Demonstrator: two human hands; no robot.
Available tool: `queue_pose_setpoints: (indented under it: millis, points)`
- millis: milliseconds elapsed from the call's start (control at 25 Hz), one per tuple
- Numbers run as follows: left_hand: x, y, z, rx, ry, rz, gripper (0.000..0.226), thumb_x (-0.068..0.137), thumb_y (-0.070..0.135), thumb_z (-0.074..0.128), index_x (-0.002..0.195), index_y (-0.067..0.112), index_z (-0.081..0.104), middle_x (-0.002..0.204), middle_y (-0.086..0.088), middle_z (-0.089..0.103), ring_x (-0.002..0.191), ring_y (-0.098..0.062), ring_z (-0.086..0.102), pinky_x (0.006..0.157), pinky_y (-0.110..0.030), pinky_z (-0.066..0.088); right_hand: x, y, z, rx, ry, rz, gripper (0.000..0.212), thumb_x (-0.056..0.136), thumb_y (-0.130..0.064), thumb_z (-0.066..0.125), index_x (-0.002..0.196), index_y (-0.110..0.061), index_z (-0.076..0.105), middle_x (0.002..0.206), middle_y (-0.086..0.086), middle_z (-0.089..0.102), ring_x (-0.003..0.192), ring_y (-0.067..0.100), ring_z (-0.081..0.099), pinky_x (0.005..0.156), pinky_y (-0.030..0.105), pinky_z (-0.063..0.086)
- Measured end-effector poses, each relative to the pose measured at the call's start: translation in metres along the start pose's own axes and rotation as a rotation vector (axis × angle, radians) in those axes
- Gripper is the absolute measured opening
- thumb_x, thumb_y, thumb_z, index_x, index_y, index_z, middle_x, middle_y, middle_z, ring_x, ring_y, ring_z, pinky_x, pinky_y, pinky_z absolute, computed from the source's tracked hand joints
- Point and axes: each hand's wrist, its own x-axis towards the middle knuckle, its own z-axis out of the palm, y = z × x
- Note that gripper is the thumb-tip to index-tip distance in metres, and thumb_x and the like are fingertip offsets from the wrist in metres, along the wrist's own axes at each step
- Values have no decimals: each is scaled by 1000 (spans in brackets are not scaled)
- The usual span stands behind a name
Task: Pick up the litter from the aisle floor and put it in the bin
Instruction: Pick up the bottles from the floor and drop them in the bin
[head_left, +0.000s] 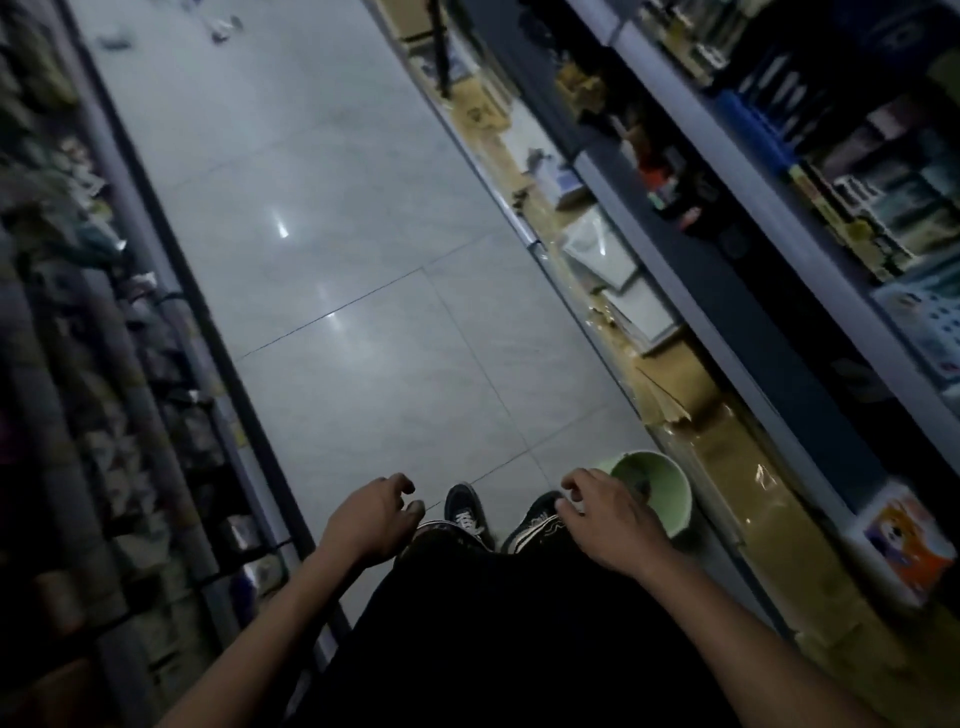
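Observation:
A pale green bin stands on the tiled aisle floor by my right foot, against the right-hand shelving. Something dark lies inside it. My right hand hovers just left of the bin's rim with loosely curled fingers that hold nothing. My left hand hangs over the floor beside my left shoe, fingers also loosely curled and holding nothing. Small pieces of litter lie far up the aisle, with another scrap to their left.
Stocked shelves line both sides of the narrow aisle: the left shelving and the right shelving with boxes and packets. My shoes stand near the bin. The tiles reflect ceiling lights.

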Motion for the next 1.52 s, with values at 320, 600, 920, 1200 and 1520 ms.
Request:
queue_pose_setpoints:
  millis: [320, 600, 920, 1200, 1520]
  points:
    - [9, 17, -35, -114, 193, -88, 42, 96, 49, 49, 131, 26, 58, 117, 5, 66, 100, -15, 63, 85, -35, 52, 60, 1, -52, -18, -19, -161, 35, 92, -51, 48, 112, -27, 63, 101, -8, 62, 92, 15, 62, 80, 36, 51]
    - [38, 51, -60, -171, 228, -182, 42, 95, 48, 50, 129, 26, 60, 114, 5, 65, 96, -14, 63, 84, -36, 53, 138, 3, -105, -90, -102, -236, 35, 96, -48, 49, 121, -26, 62, 110, -7, 64, 95, 14, 61, 83, 37, 54]
    - [34, 20, -72, -429, 299, -418, 38, 93, 48, 54, 123, 28, 64, 106, 8, 67, 91, -9, 65, 85, -37, 56, 250, -104, -158, -192, -163, -434, 42, 98, -48, 48, 129, -23, 60, 115, -5, 65, 101, 15, 62, 87, 39, 53]
    - [92, -42, -152, -543, 337, -471, 38, 96, 43, 54, 128, 23, 63, 113, 4, 68, 97, -14, 64, 87, -38, 54, 334, -223, -186, -280, -175, -466, 42, 98, -48, 48, 130, -22, 60, 114, -5, 66, 100, 16, 62, 86, 39, 53]
    - [218, -76, -335, -414, 327, -281, 39, 95, 48, 51, 126, 28, 62, 114, 7, 68, 97, -14, 64, 83, -37, 52, 402, -270, -241, -294, -121, -356, 38, 97, -49, 50, 125, -26, 61, 112, -6, 67, 98, 15, 63, 85, 40, 55]
